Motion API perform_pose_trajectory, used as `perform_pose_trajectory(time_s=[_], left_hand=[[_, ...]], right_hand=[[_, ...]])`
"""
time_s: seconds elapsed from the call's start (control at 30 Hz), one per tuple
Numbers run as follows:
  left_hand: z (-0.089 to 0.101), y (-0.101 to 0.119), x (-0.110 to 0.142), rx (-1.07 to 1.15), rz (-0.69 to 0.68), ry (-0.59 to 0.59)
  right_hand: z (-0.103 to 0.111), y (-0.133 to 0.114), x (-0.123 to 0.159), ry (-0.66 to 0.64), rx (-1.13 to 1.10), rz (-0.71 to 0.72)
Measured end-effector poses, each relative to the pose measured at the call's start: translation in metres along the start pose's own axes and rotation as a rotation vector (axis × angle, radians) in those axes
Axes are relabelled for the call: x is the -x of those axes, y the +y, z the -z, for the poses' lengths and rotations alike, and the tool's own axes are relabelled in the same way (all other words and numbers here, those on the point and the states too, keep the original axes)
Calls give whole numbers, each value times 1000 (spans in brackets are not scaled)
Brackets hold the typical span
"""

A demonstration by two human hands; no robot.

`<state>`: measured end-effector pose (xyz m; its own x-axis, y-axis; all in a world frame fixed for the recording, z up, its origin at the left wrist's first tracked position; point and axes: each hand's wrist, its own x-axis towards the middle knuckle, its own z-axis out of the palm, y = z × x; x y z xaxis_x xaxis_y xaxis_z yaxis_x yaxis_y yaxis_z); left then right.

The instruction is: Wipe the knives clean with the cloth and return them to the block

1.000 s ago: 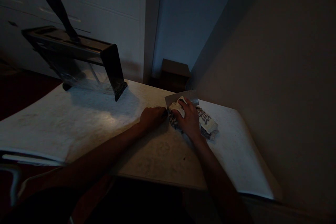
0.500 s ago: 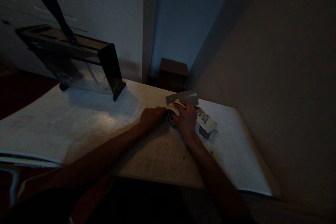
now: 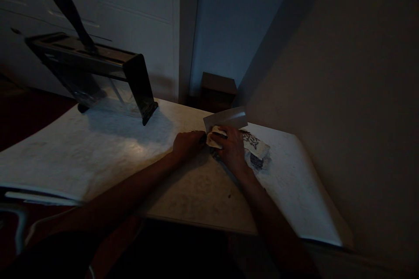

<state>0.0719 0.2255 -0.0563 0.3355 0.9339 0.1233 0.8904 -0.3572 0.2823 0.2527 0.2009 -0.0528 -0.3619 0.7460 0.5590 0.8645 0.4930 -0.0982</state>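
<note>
My left hand (image 3: 188, 144) is closed around the dark handle of a broad-bladed cleaver (image 3: 227, 117), held over the table. The wide metal blade extends to the right with its upper part in sight. My right hand (image 3: 233, 146) grips a pale patterned cloth (image 3: 214, 136), bunched against the blade near the handle. The cloth's loose end, cream with dark motifs and a grey part, hangs or lies to the right of that hand. My right fingers and the folded cloth hide the lower part of the blade.
On the left of the pale-covered table (image 3: 114, 157) stands a dark knife block (image 3: 131, 63) with clear sides and a black-handled knife (image 3: 67, 6) in its top. A brown box (image 3: 218, 83) is beyond the far edge. A wall (image 3: 353, 109) rises along the right side.
The cleaver's blade has tilted slightly, its right end now higher. My right hand has shifted a little on the cloth, which is folded differently at the fingers. My left hand keeps its grip.
</note>
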Motion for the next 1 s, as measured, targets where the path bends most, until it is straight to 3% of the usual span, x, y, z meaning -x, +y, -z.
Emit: perform_pose_trajectory(time_s=[0.4,0.73,1.0], left_hand=[[-3,-5,-3,45,30,11],[1,-1,-2,21,-8,-20],[6,5,2,-96,-140,8]], right_hand=[[1,-1,2,-51,-72,7],[-3,8,3,384,-381,-254],[-1,-6,3,446,-392,-312]])
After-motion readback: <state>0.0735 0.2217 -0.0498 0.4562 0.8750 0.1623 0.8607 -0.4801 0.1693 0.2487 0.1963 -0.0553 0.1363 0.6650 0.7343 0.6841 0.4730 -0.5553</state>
